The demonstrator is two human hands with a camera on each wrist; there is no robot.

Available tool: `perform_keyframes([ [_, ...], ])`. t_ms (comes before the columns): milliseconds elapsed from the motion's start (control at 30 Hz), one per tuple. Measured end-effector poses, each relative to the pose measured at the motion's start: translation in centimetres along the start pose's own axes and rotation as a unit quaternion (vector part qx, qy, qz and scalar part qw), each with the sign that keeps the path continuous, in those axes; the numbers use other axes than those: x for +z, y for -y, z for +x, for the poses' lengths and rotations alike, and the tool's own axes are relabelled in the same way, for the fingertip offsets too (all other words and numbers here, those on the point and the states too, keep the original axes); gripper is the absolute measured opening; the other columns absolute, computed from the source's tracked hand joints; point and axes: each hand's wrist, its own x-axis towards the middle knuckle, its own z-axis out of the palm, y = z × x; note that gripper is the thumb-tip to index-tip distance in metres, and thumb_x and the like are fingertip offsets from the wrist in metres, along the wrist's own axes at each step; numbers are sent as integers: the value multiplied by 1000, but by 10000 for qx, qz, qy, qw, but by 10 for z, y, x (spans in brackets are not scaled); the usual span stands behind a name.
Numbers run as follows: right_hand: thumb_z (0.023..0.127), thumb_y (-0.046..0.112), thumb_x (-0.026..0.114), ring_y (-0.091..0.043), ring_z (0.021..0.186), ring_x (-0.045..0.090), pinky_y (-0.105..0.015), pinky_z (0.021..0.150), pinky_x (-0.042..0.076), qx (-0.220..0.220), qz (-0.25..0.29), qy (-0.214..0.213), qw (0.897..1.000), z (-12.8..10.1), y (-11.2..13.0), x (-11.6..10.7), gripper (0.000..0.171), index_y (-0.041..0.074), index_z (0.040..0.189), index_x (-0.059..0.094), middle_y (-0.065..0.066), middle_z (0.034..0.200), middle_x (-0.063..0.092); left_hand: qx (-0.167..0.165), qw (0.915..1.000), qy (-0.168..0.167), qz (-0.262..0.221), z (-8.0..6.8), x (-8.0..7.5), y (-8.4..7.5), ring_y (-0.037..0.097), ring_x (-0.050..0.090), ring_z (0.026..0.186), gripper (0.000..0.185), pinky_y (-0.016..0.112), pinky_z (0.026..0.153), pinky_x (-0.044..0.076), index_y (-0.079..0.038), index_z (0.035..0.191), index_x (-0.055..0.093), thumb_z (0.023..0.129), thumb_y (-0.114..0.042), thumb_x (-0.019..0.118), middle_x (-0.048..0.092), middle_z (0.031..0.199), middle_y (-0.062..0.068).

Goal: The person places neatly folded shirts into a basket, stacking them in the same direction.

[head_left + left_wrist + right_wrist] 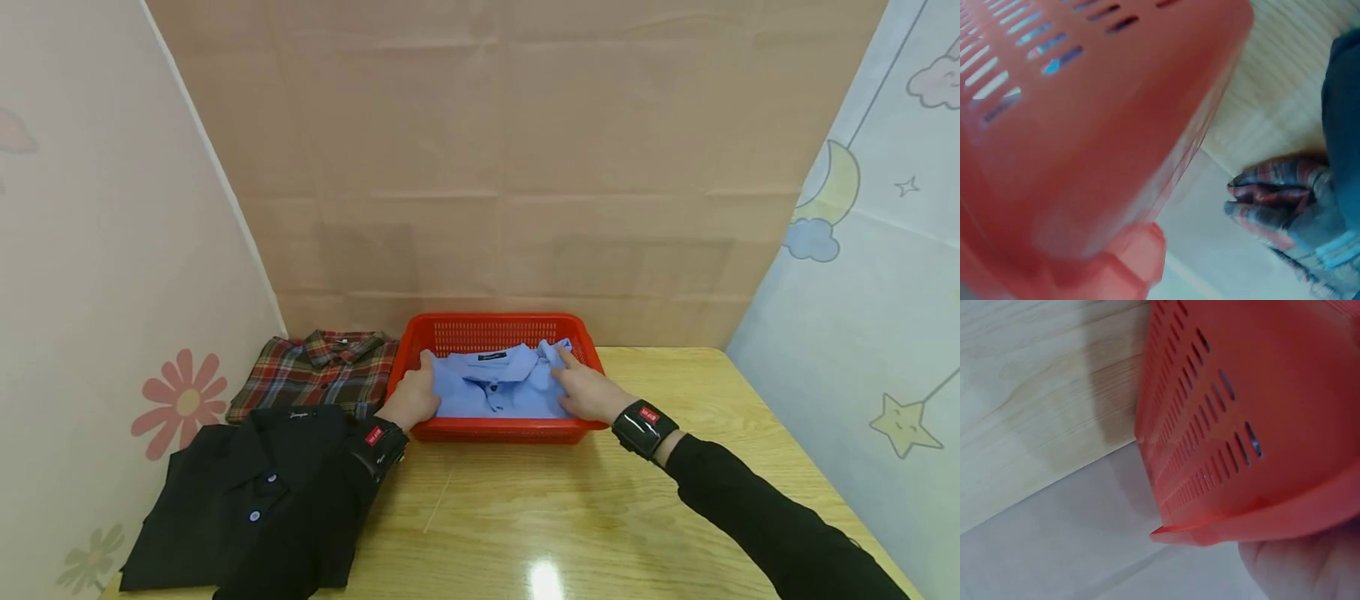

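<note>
Blue shirt [491, 396] in basket [495, 429]; plaid shirt [300, 375] near left rim [403, 354], table [675, 375] rightward.

No word, brand or number can be read for certain. Near the centre of the head view, a dark neck label [492, 356] on the light blue shirt [517, 365] bears pale lettering, too small to make out. At lower left, pale script-like lettering [299, 415] stands inside the collar of the black shirt [202, 492], equally illegible. The plaid shirt [288, 371] above shows a small pale collar mark [342, 340], too tiny to decipher. The left wristband [384, 454] and the right wristband [637, 435] each carry a red tag with whitish characters, unreadable at this size.
</note>
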Motion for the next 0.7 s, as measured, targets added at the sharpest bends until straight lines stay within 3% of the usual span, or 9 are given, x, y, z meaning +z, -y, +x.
perform_keyframes([
  [100,81,15,65,-43,116,43,-48,94,38,-200,-327,-46,9993,-1,-4,0,30,-4,104,64,-28,136,34,647,9967,-416,271,-2,2,-1,35,59,89,63,44,73,49,-3,137,36,80,-3,62,50,119,27],
  [167,82,19,65,-44,119,39,-51,97,33,-341,-581,-29,9977,-3,-6,0,25,-3,94,68,-28,130,42,1226,9891,-606,547,-3,3,0,36,56,99,46,45,79,48,-5,126,53,82,-6,63,46,124,26],
  [267,83,26,64,-43,124,32,-56,100,22,-318,-827,154,9959,-7,-8,-1,21,5,78,68,-23,126,48,1962,9751,-536,882,-4,4,2,37,50,109,25,47,88,43,-6,108,67,86,-17,62,53,120,22],
  [333,84,30,62,-41,127,28,-62,100,12,-156,-863,296,9957,-8,-9,-2,23,11,71,66,-20,127,49,2198,9687,-330,1107,-4,5,3,38,42,119,26,49,96,35,-8,101,71,90,-26,56,56,118,18],
  [433,85,35,59,-38,130,23,-68,95,2,137,-912,477,9946,-10,-10,-2,29,18,62,60,-17,128,50,2063,9678,73,1441,-3,4,4,37,36,124,40,50,101,27,-10,97,72,94,-38,45,60,116,12],
  [567,85,36,59,-37,131,23,-69,94,0,229,-1015,555,9930,-11,-10,-3,31,19,60,59,-15,125,52,1625,9687,487,1812,-3,3,4,37,34,126,51,49,105,18,-10,97,72,96,-45,35,62,113,9],
  [633,85,36,59,-37,130,24,-69,94,1,215,-1044,567,9927,-11,-11,-3,27,16,68,64,-15,124,53,1530,9673,613,1930,-2,4,4,37,35,125,53,48,106,15,-11,100,71,96,-46,32,61,115,9],
  [700,84,35,61,-37,130,25,-69,95,2,198,-1026,539,9931,-10,-12,-2,25,12,89,69,-15,126,51,1495,9668,652,1965,-1,4,4,35,38,124,54,47,106,14,-12,106,70,96,-47,30,60,117,9],
])
